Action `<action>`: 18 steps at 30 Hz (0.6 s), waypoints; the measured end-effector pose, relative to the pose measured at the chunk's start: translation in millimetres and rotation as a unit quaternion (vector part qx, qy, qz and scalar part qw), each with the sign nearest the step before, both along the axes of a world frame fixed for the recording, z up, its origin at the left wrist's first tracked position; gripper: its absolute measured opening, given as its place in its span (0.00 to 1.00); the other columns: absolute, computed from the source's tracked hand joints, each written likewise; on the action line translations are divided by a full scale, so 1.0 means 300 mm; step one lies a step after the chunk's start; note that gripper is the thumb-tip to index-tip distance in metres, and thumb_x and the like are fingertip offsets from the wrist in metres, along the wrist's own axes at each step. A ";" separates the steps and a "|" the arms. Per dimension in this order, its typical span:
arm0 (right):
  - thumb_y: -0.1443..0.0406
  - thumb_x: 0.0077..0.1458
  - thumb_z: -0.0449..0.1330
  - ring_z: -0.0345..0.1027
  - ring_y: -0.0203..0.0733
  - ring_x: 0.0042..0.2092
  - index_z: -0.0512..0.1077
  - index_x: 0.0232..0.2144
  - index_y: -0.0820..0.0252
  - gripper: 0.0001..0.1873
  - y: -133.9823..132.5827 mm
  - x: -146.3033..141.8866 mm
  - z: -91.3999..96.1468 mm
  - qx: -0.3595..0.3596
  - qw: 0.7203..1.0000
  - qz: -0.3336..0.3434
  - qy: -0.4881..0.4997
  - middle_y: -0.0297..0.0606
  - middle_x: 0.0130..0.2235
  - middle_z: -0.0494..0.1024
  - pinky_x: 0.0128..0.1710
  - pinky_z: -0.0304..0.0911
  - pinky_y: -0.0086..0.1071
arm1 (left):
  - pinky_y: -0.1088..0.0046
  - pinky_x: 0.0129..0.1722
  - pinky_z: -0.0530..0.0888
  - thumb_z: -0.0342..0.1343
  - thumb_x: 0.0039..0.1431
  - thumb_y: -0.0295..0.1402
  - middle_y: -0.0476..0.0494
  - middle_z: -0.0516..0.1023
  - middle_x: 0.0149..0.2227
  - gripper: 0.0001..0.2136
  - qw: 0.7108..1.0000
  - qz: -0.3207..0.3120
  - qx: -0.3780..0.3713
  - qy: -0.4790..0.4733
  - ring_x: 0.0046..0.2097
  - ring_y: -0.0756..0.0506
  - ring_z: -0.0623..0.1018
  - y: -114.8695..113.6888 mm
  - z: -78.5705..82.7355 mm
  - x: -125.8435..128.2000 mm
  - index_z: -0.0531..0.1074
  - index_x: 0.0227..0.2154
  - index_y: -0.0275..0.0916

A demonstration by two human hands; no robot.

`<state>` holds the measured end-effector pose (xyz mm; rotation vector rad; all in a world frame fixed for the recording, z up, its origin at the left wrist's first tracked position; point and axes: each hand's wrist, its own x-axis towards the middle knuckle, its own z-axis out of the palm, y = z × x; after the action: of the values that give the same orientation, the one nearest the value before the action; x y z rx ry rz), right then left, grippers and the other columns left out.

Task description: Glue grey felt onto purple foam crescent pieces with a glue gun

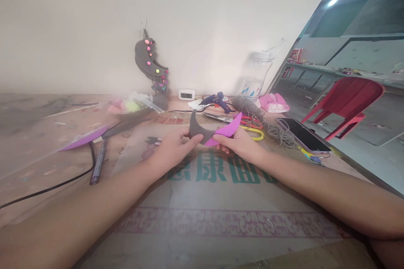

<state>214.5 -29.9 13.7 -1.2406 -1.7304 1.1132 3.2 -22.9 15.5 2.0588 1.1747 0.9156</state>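
Between both hands is a crescent moon cutout, its left half wrapped in grey yarn and its right half bare purple. My left hand pinches the wrapped part near the middle, thumb on top. With thumb above and fingers curled beneath, my right hand grips the purple part. Behind the hands lie scissors with red handles, a yellow-handled pair and a blue hot glue gun. Grey yarn lies in a loose heap on the right.
A finished-looking grey moon with pompoms leans on the white wall. Nearby stand a small digital clock and a clear bottle. A phone rests at the right edge, a marker at left. A red chair stands beyond.
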 end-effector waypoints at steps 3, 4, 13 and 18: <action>0.52 0.51 0.59 0.57 0.28 0.20 0.70 0.23 0.64 0.20 -0.003 -0.004 0.003 -0.002 1.000 -0.004 0.000 0.32 0.20 0.68 0.17 0.53 0.23 | 0.73 0.29 0.65 0.48 0.57 0.49 0.49 0.72 0.26 0.18 1.000 0.003 -0.018 0.003 0.31 0.46 0.71 -0.001 -0.006 -0.001 0.69 0.26 0.38; 0.51 0.52 0.59 0.57 0.28 0.20 0.70 0.23 0.64 0.20 -0.004 -0.006 0.004 0.000 1.000 -0.004 -0.001 0.32 0.20 0.68 0.17 0.53 0.23 | 0.73 0.28 0.65 0.48 0.57 0.49 0.49 0.72 0.26 0.18 1.000 0.000 -0.026 0.000 0.30 0.46 0.71 -0.001 -0.007 -0.001 0.69 0.26 0.38; 0.52 0.55 0.57 0.59 0.29 0.21 0.69 0.25 0.64 0.20 0.009 0.010 -0.016 0.011 0.999 0.000 0.051 0.34 0.22 0.70 0.17 0.54 0.23 | 0.73 0.32 0.64 0.47 0.58 0.48 0.49 0.72 0.28 0.18 1.000 -0.008 -0.013 0.004 0.33 0.46 0.70 0.000 -0.005 -0.003 0.68 0.26 0.39; 0.52 0.53 0.58 0.57 0.29 0.20 0.67 0.26 0.63 0.19 0.006 0.004 -0.005 0.022 0.999 -0.001 0.049 0.31 0.21 0.68 0.18 0.54 0.23 | 0.73 0.30 0.63 0.47 0.58 0.48 0.50 0.71 0.26 0.18 1.000 -0.011 -0.011 0.015 0.31 0.47 0.70 0.000 -0.007 -0.002 0.68 0.25 0.39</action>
<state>215.7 -28.2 12.2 -1.1428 -1.6706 1.1106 2.6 -22.8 13.5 2.0704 1.1699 0.8613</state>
